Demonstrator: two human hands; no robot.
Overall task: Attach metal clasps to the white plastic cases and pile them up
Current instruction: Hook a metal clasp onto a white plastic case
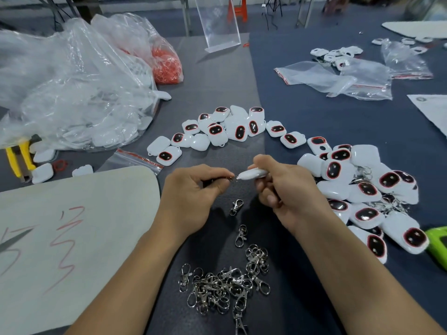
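My right hand (pixel 285 189) grips a white plastic case (pixel 251 174) edge-on above the dark table. My left hand (pixel 193 192) pinches a small metal clasp (pixel 230 178) whose ring meets the case's left tip. Loose metal clasps lie in a heap (pixel 225 286) near the front, with two single clasps (pixel 236 207) between my hands. A group of white cases with red-rimmed black windows (pixel 227 128) lies behind my hands. A bigger pile of cases with clasps on them (pixel 362 189) sits to the right.
A large clear bag of white cases (pixel 72 93) and a bag of orange rings (pixel 167 66) fill the left. Yellow pliers (pixel 18 160) lie at the left edge. A beige board (pixel 72 238) lies front left. Small zip bags (pixel 338 78) and a clear stand (pixel 220 25) sit farther back.
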